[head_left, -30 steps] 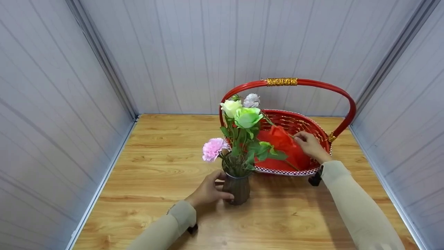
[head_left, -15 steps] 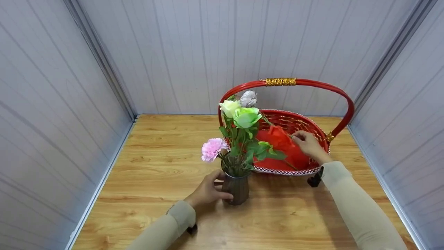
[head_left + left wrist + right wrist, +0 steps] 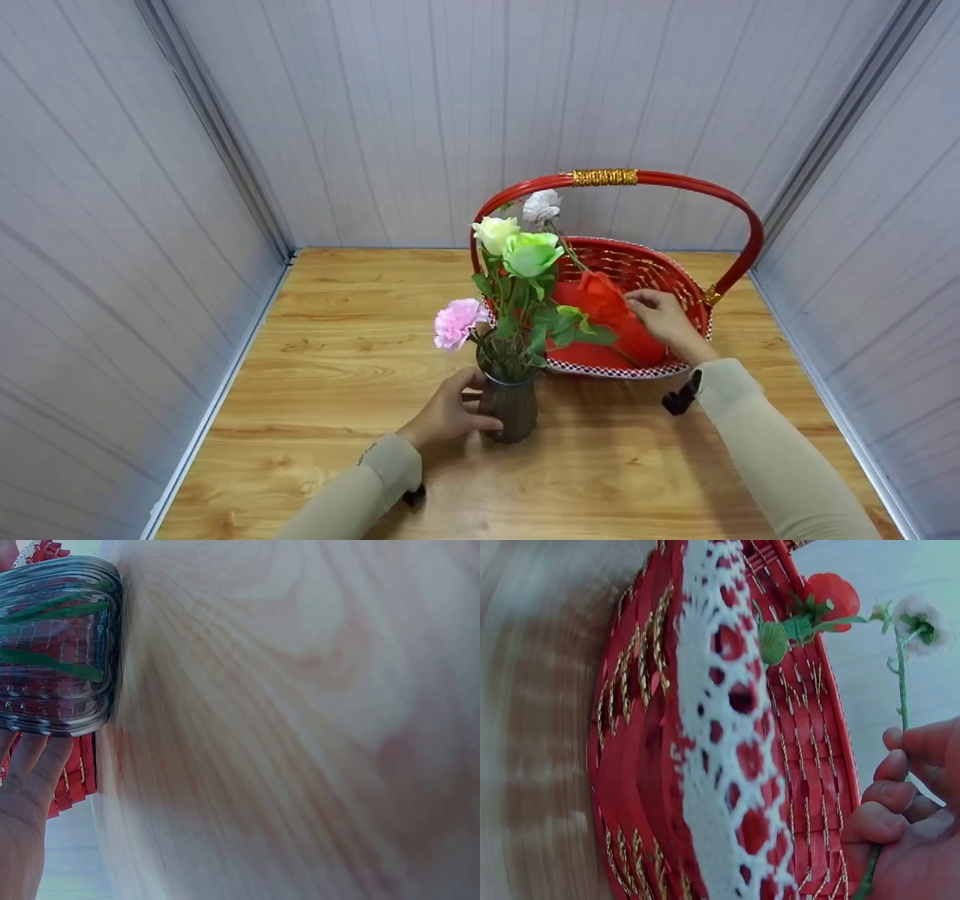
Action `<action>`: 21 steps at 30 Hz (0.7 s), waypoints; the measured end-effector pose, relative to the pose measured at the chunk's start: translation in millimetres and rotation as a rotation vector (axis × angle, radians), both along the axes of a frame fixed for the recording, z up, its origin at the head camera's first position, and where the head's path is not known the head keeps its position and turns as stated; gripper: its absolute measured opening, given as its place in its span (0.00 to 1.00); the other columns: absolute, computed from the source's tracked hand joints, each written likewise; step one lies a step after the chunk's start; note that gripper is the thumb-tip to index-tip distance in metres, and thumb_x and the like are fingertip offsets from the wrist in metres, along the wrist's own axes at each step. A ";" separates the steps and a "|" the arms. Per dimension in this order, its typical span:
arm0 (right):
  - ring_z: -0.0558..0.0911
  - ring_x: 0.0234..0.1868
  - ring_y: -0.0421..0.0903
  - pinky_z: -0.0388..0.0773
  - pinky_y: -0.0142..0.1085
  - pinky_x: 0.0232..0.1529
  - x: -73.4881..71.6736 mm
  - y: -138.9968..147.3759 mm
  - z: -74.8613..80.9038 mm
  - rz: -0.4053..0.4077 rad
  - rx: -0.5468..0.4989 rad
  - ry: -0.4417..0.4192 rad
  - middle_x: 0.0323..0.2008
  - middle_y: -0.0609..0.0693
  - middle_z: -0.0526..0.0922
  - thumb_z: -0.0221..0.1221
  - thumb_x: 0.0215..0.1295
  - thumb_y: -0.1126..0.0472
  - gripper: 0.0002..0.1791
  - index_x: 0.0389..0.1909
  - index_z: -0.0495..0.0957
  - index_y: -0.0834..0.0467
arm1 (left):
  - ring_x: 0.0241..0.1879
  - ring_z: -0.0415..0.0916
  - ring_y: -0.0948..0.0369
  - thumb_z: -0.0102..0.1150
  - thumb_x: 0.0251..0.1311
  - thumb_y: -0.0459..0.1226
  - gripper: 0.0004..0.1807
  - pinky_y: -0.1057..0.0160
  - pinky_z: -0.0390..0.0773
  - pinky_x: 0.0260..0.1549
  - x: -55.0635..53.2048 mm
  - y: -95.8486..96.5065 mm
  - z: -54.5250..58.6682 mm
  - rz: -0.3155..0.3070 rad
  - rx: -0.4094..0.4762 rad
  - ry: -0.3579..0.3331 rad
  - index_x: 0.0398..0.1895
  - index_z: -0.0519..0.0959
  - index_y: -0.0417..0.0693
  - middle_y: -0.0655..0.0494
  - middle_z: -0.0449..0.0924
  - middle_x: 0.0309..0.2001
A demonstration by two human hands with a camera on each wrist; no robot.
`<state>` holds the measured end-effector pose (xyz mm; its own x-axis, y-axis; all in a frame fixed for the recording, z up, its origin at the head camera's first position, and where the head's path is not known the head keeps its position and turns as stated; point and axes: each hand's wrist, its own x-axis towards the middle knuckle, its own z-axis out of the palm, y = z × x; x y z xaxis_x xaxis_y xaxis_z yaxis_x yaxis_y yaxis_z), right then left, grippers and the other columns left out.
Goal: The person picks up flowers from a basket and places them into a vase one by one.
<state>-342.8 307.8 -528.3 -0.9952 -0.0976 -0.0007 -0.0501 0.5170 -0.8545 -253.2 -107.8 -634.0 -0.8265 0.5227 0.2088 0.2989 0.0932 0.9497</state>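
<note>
Pale panelled walls [image 3: 420,112] on three sides. Wood-grain table [image 3: 337,315] below, sleeved arms reaching in over it.

Red woven basket [image 3: 637,262] on the table near the back wall, to my right; arched handle [image 3: 720,193] overhead, bound in gold at the top. White lace-like trim [image 3: 712,720] runs along its rim.

Ribbed, see-through vase [image 3: 514,411] upright on the table, just in front of the basket's left part. Green stems show inside it.

My left hand [image 3: 442,411] holds the vase, thumb on the near side, fingers on its left, grip about as wide as the vase itself.

My right hand [image 3: 667,319] is over the basket, grip narrow: thumb and fingers close on a thin green stem [image 3: 902,690].

Red flower [image 3: 602,296] just left of those fingers; I cannot tell where its stem ends. Green flower [image 3: 531,255], pink flower [image 3: 459,324] and cream flower [image 3: 495,234] rise from the vase.

White flower [image 3: 541,206] tops my held stem, its bloom seen above the green one.
</note>
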 end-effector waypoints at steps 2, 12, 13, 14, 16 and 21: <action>0.79 0.38 0.35 0.80 0.29 0.39 2.4 -2.4 1.3 -0.005 -0.023 -0.028 0.45 0.50 0.86 0.51 0.87 0.60 0.20 0.67 0.79 0.69 | 0.65 0.82 0.46 0.85 0.51 0.29 0.33 0.42 0.85 0.66 0.0 -0.2 0.2 -0.001 0.004 -0.004 0.57 0.75 0.35 0.43 0.82 0.61; 0.70 0.27 0.37 0.69 0.27 0.27 11.7 -12.7 2.5 0.004 -0.311 -0.146 0.29 0.46 0.76 0.47 0.88 0.63 0.12 0.54 0.78 0.63 | 0.65 0.81 0.44 0.85 0.51 0.28 0.32 0.42 0.86 0.66 0.4 0.4 -0.3 -0.006 0.021 -0.011 0.56 0.74 0.33 0.40 0.81 0.61; 0.70 0.27 0.38 0.69 0.27 0.27 12.8 -13.8 2.8 0.009 -0.332 -0.151 0.29 0.45 0.76 0.47 0.88 0.63 0.11 0.52 0.78 0.61 | 0.65 0.82 0.44 0.85 0.51 0.28 0.32 0.42 0.85 0.66 0.5 0.4 -0.4 -0.006 0.022 -0.013 0.56 0.74 0.33 0.40 0.81 0.61; 0.70 0.28 0.38 0.69 0.27 0.28 14.1 -15.2 3.4 0.010 -0.355 -0.157 0.29 0.45 0.76 0.47 0.88 0.63 0.11 0.50 0.78 0.59 | 0.65 0.82 0.44 0.85 0.52 0.28 0.32 0.41 0.85 0.66 0.4 0.3 -0.5 -0.005 0.023 -0.013 0.56 0.74 0.33 0.40 0.81 0.61; 0.70 0.28 0.38 0.68 0.27 0.27 16.0 -17.9 4.5 0.011 -0.389 -0.169 0.28 0.44 0.76 0.47 0.88 0.64 0.10 0.49 0.78 0.57 | 0.65 0.82 0.45 0.85 0.52 0.28 0.32 0.41 0.85 0.66 0.2 0.3 -0.7 -0.007 0.024 -0.016 0.56 0.74 0.33 0.40 0.81 0.61; 0.71 0.28 0.38 0.71 0.27 0.27 21.0 -25.6 7.5 0.015 -0.462 -0.211 0.28 0.44 0.76 0.46 0.86 0.68 0.10 0.48 0.76 0.56 | 0.64 0.82 0.46 0.85 0.52 0.28 0.32 0.41 0.86 0.65 -0.4 0.5 -1.5 -0.007 0.019 0.001 0.55 0.73 0.31 0.38 0.80 0.59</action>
<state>-321.8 282.2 -520.8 -0.9764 -0.1499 -0.1552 0.1440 0.0828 -0.9861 -253.6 -107.3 -635.5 -0.8225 0.5247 0.2194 0.3002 0.0728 0.9511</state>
